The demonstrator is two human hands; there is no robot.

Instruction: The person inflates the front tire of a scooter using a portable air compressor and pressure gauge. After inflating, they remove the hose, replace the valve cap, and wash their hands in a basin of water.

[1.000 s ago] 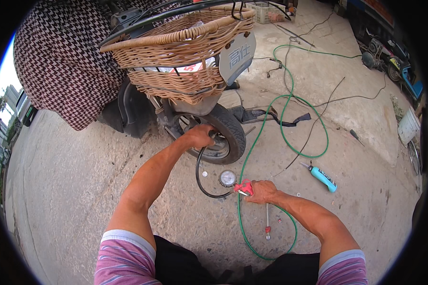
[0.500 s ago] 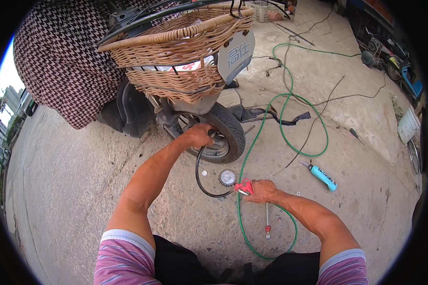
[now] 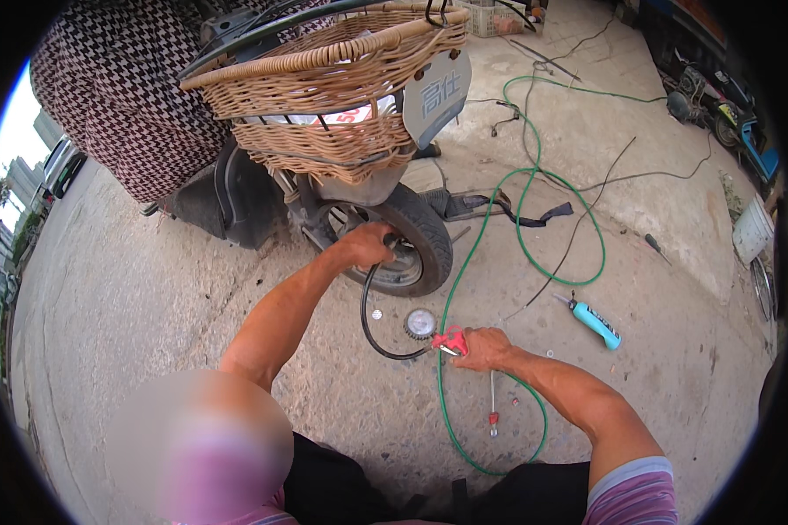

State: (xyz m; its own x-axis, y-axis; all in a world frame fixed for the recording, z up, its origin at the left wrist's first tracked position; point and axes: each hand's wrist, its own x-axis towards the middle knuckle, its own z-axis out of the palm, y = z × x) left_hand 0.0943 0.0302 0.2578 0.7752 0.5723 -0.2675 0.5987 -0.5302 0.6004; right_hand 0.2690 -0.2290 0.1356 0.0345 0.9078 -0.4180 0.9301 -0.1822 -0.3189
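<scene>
My left hand [image 3: 369, 245] is closed around the end of a short black hose [image 3: 365, 317], held against the spoked rim inside the scooter's front wheel [image 3: 429, 234]. The fingers hide where the hose end meets the wheel. In a loop over the ground, the hose runs to a red tyre inflator gun [image 3: 447, 340], which my right hand [image 3: 486, 348] grips by its handle. A round pressure gauge [image 3: 420, 324] sits on the gun, dial facing up. Below the right hand hangs a thin metal tube with a red fitting [image 3: 494, 420].
Above the wheel hangs a wicker basket [image 3: 324, 131], beside a houndstooth cover [image 3: 123, 96]. A long green hose [image 3: 602, 254] loops across the concrete. To the right lie a light-blue bottle [image 3: 596, 325] and a screwdriver [image 3: 657, 247]; a white bucket [image 3: 751, 229] stands farther right.
Both hands keep their grips and have barely moved. The view has shifted slightly, and a blurred round patch now covers my left upper arm and sleeve.
</scene>
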